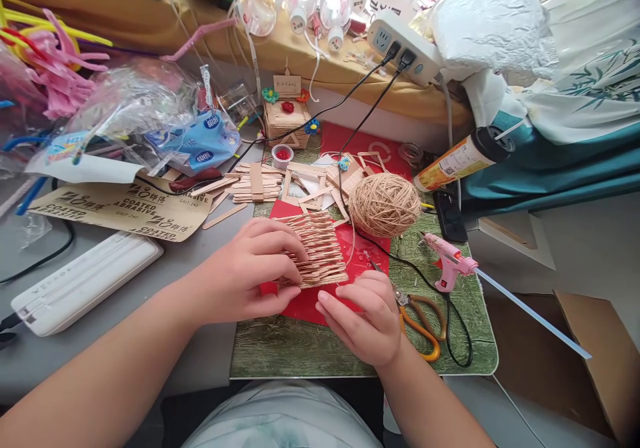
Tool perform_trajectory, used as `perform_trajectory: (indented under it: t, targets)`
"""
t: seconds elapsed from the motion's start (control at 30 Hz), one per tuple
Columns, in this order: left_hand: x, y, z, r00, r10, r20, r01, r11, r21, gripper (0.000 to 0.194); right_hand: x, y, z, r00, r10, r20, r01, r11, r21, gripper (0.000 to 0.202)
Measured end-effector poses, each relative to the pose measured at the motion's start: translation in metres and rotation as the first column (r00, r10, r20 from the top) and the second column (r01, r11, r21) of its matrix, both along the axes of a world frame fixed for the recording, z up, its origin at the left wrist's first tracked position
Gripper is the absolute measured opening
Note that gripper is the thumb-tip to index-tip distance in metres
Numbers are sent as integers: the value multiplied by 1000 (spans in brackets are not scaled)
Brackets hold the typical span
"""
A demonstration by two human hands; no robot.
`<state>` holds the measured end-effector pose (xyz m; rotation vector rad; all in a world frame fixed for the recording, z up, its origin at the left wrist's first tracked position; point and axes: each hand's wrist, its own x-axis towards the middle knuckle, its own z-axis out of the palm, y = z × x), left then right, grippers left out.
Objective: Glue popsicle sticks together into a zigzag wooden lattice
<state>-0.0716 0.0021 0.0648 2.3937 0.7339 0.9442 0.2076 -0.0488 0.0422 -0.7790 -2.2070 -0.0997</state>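
A box-like stack of wooden craft sticks (323,248) stands on a red sheet (305,309). My left hand (250,268) is closed round the stack's left side, thumb low and fingers over the edge. Just off the stack's lower right corner is my right hand (365,315), fingers curled with the thumb and fingertips apart; nothing shows between them. Behind the stack sits a ball of twine (385,205), its loose strand running down beside the sticks. Orange-handled scissors (425,341) lie right of my right hand, partly hidden by it.
A pink glue gun (450,261) with a long glue stick lies at the right, its cord near the scissors. Farther back are loose sticks (255,185), a decorated small box (286,125), a paper cup (463,158) and a power strip (405,48). A white device (87,281) rests at left.
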Motion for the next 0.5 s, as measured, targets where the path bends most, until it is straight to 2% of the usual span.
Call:
perform_trajectory:
  t: [0.17, 0.3, 0.4, 0.5]
  targets:
    - [0, 0, -1, 1000, -5, -1, 5, 1000, 4, 15, -3, -7, -1, 997, 4, -77, -2, 1000, 30, 13]
    - [0, 0, -1, 1000, -10, -4, 10, 1000, -7, 15, 5, -24, 15, 996, 11, -91, -8, 999, 33, 21]
    - [-1, 0, -1, 1000, -9, -2, 9, 1000, -10, 14, 23, -31, 31, 980, -99, -172, 92, 995, -43, 29]
    - [-1, 0, -1, 1000, -14, -6, 14, 1000, -13, 15, 41, -26, 40, 894, -247, -373, 263, 965, -7, 31]
